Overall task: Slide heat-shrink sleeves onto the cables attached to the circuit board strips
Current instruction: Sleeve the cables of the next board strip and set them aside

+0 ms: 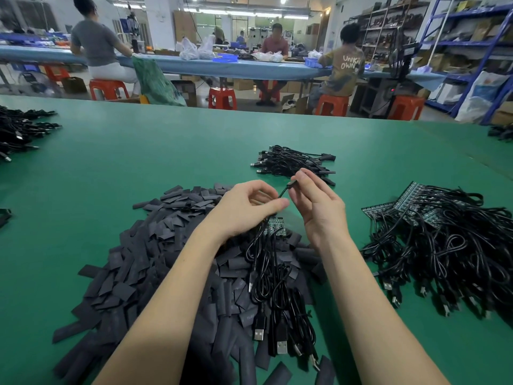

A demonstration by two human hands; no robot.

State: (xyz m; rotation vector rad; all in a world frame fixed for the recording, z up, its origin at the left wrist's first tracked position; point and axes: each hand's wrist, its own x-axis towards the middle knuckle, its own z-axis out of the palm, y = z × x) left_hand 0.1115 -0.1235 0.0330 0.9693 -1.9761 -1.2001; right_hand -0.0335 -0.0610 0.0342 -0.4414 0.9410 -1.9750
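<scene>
Cable end (286,189), above sleeve pile (155,245): pinched by left hand (244,208) and right hand (316,201); risk judged—weak pinch drops it among loose sleeves.

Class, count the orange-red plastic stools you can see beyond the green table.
5 stools: far left, under the person in grey, centre and unoccupied, under the person in the printed shirt, and far right. Others may be hidden behind people.
</scene>
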